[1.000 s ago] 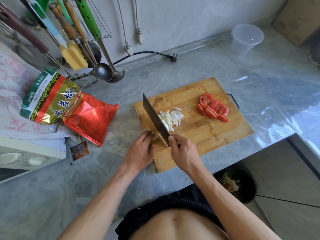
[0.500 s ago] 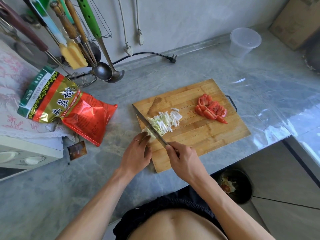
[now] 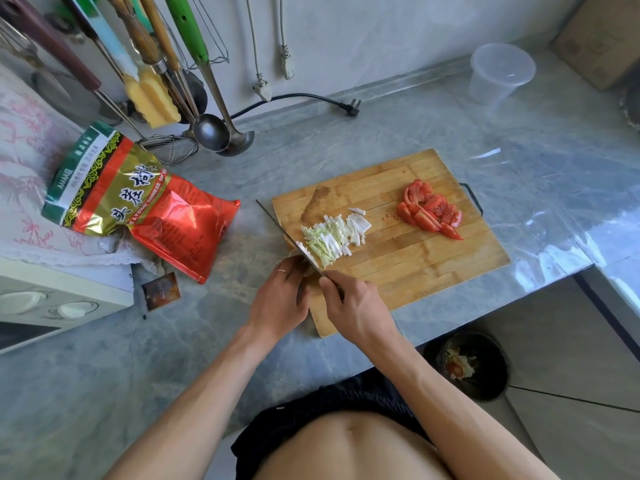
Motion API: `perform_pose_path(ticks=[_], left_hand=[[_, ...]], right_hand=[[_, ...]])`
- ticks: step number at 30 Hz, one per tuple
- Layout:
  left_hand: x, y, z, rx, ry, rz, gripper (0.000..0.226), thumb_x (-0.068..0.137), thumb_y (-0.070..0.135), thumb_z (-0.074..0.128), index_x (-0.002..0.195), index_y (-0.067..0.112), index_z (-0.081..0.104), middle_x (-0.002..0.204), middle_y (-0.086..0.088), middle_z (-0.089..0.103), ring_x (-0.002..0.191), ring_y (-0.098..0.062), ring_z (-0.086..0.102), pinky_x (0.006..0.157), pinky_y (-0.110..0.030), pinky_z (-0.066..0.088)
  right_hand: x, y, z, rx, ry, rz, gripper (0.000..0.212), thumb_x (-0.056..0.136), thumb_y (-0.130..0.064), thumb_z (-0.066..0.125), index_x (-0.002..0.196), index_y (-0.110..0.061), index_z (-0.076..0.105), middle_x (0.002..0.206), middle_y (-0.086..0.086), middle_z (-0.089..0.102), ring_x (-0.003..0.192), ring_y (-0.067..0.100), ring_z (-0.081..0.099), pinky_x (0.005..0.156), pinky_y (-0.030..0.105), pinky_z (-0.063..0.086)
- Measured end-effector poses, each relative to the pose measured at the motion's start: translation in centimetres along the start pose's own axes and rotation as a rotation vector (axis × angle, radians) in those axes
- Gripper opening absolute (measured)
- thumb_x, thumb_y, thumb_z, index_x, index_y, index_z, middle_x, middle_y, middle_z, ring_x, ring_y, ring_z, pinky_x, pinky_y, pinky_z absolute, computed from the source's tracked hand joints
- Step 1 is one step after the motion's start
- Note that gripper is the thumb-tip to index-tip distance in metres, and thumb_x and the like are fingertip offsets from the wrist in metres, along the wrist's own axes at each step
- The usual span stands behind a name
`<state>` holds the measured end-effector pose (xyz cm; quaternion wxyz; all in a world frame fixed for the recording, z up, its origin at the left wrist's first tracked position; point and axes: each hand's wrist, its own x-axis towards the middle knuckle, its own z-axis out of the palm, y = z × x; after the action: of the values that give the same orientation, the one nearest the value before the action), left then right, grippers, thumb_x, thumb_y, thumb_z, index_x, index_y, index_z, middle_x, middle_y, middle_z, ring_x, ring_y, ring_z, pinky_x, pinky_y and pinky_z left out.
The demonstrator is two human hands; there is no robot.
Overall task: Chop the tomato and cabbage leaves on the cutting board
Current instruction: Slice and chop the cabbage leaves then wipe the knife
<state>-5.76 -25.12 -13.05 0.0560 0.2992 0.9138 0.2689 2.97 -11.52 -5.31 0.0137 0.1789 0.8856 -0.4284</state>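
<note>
**On the board: cabbage half shredded, tomato already cut**

On the wooden cutting board (image 3: 398, 261), near its left end, lies a loose heap of shredded cabbage (image 3: 332, 235), pale green and white strips fanned toward the middle of the board. Along the heap's left side runs the knife (image 3: 287, 235), its blade seen edge-on as a thin dark line, tip reaching past the board's left rim. The right hand (image 3: 353, 310) wraps its fingers round the handle, forefinger stretched along the top of the blade. The left hand (image 3: 280, 299), a ring on one finger, has its fingers curled down at the board's near left corner, just beside the blade; it seems to be pinning the uncut remainder of the leaves, though that piece is mostly hidden under the fingers.

Toward the board's right end, well apart from the cabbage, sits a pile of red tomato pieces (image 3: 429, 211).

The board rests on a grey marbled counter (image 3: 381, 129). To its left lies a red and gold foil bag (image 3: 138, 202), with a small dark sachet (image 3: 161, 291) nearer the counter's front. Ladles (image 3: 221, 133) and other utensils hang by the wall behind, and a black plug (image 3: 349, 107) lies on the counter. A clear plastic tub (image 3: 498, 76) stands at far right. Below the counter edge, a dark bin (image 3: 474, 365) holds scraps.
</note>
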Motion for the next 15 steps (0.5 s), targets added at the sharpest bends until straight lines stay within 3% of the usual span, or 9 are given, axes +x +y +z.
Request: perform_pose_path(ticks=[3, 6, 9, 12, 15], left_hand=[[-0.2, -0.3, 0.1, 0.033, -0.036, 0.016, 0.043, 0.091, 0.015, 0.055, 0.134, 0.010, 0.056, 0.141, -0.005, 0.052, 0.132, -0.018, 0.046, 0.096, -0.033, 0.049], [0.0, -0.4, 0.4, 0.030, -0.057, 0.015, 0.047, 0.092, 0.016, 0.052, 0.138, 0.006, 0.052, 0.147, -0.009, 0.045, 0.136, -0.021, 0.043, 0.103, -0.032, 0.045], [0.4, -0.2, 0.5, 0.027, -0.054, 0.036, 0.048, 0.093, 0.015, 0.052, 0.139, 0.003, 0.051, 0.149, -0.012, 0.044, 0.137, -0.023, 0.042, 0.109, -0.035, 0.042], [0.4, -0.2, 0.5, 0.033, -0.003, 0.076, 0.047, 0.090, 0.012, 0.060, 0.135, 0.000, 0.054, 0.146, -0.014, 0.049, 0.136, -0.026, 0.045, 0.110, -0.035, 0.042], [0.1, -1.0, 0.5, 0.042, 0.052, 0.062, 0.044, 0.087, 0.013, 0.062, 0.130, 0.001, 0.059, 0.142, -0.013, 0.053, 0.134, -0.027, 0.047, 0.108, -0.036, 0.043]], right_hand=[[0.6, -0.3, -0.2, 0.048, 0.022, 0.026, 0.037, 0.103, -0.027, 0.046, 0.066, -0.027, 0.044, 0.051, -0.005, 0.041, 0.048, 0.017, 0.036, 0.051, 0.035, 0.034], [0.6, 0.1, -1.1, 0.119, 0.070, 0.035, 0.032, 0.103, -0.025, 0.048, 0.071, -0.021, 0.054, 0.049, -0.005, 0.041, 0.047, 0.014, 0.034, 0.050, 0.036, 0.035], [0.3, 0.1, -2.0, 0.144, 0.098, 0.022, 0.029, 0.103, -0.024, 0.049, 0.077, -0.020, 0.062, 0.047, -0.010, 0.043, 0.045, 0.012, 0.035, 0.047, 0.022, 0.028], [-0.4, 0.1, -2.2, 0.139, 0.092, -0.004, 0.040, 0.103, -0.022, 0.050, 0.064, -0.033, 0.049, 0.047, -0.009, 0.041, 0.046, 0.012, 0.033, 0.047, 0.019, 0.026], [-1.1, 0.3, -1.9, 0.146, 0.067, -0.002, 0.034, 0.103, -0.023, 0.050, 0.070, -0.015, 0.054, 0.050, -0.006, 0.035, 0.048, 0.013, 0.030, 0.048, 0.021, 0.024]])
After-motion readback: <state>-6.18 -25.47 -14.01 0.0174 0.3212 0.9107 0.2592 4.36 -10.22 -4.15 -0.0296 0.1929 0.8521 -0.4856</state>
